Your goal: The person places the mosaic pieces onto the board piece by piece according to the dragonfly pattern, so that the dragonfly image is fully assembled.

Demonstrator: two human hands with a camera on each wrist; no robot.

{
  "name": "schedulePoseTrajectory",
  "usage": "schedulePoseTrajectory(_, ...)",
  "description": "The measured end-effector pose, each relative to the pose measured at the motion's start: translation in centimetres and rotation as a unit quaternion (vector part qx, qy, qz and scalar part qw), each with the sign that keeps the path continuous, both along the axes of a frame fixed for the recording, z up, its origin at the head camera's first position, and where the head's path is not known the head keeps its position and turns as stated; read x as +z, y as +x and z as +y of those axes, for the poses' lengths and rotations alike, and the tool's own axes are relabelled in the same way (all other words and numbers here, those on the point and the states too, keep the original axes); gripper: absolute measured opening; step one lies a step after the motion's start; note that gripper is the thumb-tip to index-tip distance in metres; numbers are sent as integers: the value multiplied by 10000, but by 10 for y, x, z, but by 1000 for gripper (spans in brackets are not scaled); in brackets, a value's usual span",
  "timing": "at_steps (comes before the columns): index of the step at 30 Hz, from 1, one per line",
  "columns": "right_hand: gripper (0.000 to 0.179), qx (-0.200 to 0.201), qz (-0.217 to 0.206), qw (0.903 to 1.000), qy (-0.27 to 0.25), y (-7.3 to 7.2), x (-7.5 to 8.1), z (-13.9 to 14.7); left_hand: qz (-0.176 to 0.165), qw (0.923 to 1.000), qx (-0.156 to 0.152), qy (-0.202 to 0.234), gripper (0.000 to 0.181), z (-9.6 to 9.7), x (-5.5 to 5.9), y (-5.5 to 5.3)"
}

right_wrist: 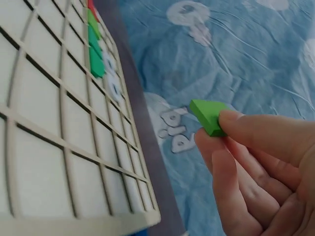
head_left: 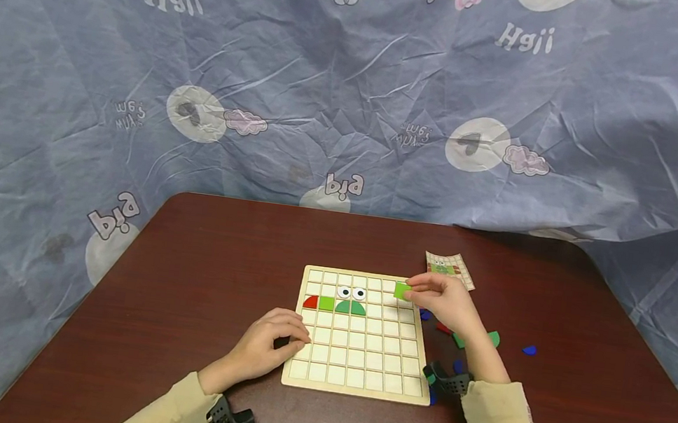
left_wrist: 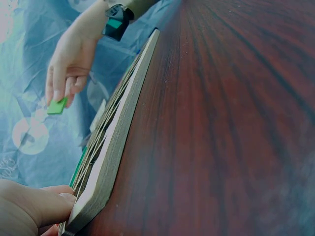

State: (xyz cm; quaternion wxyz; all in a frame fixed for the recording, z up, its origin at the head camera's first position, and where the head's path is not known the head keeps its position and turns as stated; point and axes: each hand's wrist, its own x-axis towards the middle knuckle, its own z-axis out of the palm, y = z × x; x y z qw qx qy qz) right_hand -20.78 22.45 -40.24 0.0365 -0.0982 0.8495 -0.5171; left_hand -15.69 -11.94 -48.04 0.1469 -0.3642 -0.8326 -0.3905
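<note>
Thumb and fingers of the right hand (head_left: 443, 302) pinch a green square tile (head_left: 402, 290) above the upper right part of a pale wooden grid board (head_left: 357, 358). The right wrist view shows that tile (right_wrist: 209, 116) raised off the board. The left hand (head_left: 265, 343) rests at the board's left edge, its fingertips touching it. On the board lie a red quarter-round tile (head_left: 310, 302), another green square (head_left: 326, 303) and two darker green quarter-round tiles (head_left: 343, 306). Two white eye discs (head_left: 358, 294) sit just above these.
A small patterned card (head_left: 451, 268) lies behind the right hand. Loose tiles, including a green piece (head_left: 493, 338) and a blue piece (head_left: 529, 350), are scattered right of the board, some partly hidden by the right arm. A printed cloth (head_left: 327, 97) hangs behind the brown table (head_left: 234, 241).
</note>
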Motion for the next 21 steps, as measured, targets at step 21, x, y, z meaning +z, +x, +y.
schedulePoseTrajectory(21,25,324,-212,9991,-171,-3,-26,-35,2,10000,-13,-3,9,0,-1,-1)
